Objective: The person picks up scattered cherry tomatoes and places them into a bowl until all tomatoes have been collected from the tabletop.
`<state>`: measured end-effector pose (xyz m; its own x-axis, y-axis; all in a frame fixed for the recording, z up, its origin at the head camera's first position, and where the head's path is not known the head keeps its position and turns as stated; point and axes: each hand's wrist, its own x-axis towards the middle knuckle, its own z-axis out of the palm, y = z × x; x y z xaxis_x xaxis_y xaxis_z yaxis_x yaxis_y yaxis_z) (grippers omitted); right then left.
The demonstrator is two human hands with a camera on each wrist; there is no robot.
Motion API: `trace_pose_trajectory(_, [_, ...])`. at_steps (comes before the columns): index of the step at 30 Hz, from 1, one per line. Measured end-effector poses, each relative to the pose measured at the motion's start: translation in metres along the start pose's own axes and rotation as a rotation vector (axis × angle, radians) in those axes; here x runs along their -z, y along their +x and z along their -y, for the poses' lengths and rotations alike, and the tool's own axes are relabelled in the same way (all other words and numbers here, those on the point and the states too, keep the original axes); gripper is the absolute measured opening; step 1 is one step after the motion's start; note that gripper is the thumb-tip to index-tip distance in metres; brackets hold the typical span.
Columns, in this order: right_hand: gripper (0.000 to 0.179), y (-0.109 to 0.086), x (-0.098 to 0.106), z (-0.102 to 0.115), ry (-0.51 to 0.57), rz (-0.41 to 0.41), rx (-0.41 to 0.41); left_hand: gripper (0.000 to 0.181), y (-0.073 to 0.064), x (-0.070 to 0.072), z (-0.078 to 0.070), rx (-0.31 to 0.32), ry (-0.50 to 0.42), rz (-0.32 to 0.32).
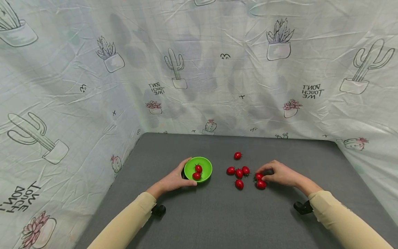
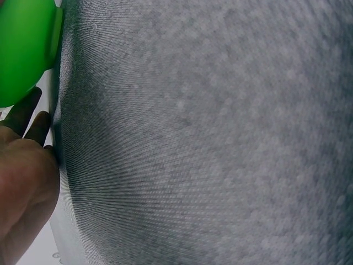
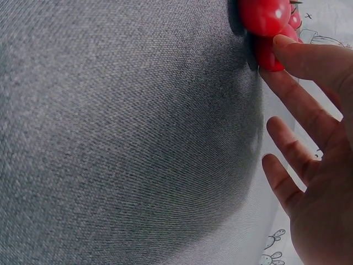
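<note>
While the left hand [image 1: 174, 178] curves around the side of a green bowl [image 1: 207, 169], thumb near its rim, the right hand [image 1: 282, 173] pinches a small red tomato [image 1: 258, 176] between thumb and forefinger — its other fingers spread apart. Another tomato [image 1: 261, 185] lies just beside the pinched one on the gray table [image 1: 217, 218]. Two tomatoes [image 1: 196, 176] sit inside the bowl — five more [image 1: 239, 184] lie between bowl and right hand.
</note>
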<state>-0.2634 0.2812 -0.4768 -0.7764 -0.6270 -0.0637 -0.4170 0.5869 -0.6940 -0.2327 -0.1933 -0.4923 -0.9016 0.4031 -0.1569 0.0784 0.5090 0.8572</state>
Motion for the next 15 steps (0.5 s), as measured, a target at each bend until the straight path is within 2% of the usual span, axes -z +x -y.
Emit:
trace_pose_trajectory(9, [0.028, 0.0015, 0.0014, -0.0012, 0.001, 0.012, 0.035, 0.111, 0.0002, 0.0006, 0.0002, 0.012, -0.001, -0.003])
trace_pose_trajectory(15, [0.027, 0.0016, 0.0028, 0.0009, -0.023, 0.002, -0.017, 0.111, 0.0008, 0.0006, 0.0011, 0.013, 0.007, -0.001])
